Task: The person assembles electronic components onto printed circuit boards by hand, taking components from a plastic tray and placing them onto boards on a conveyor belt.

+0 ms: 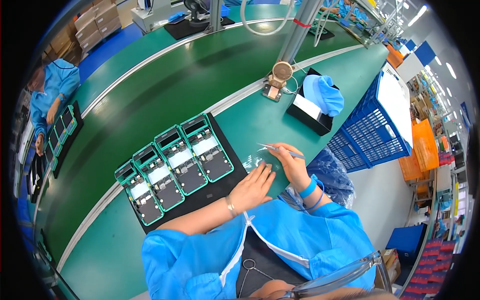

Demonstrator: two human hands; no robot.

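Observation:
A pair of metal tweezers [298,155] is pinched in my right hand [291,165], its thin tip pointing left. Below that tip lies a piece of clear, shiny plastic film [252,161] on the green table [245,130]. My left hand [253,189] rests with fingers stretched out over the film's near edge, next to the right hand. To the left, several open electronic devices in green frames [172,165] stand in a slanted row on a black mat [220,189]. Each shows a circuit board, a white patch and a dark lower panel.
A black box [311,117] with a blue cap [325,95] stands at the far right of the table. Beside it are a blue crate [367,125] and bagged plastic [335,175]. A metal post [297,37] rises behind. Across the green belt [150,85], a person handles similar devices.

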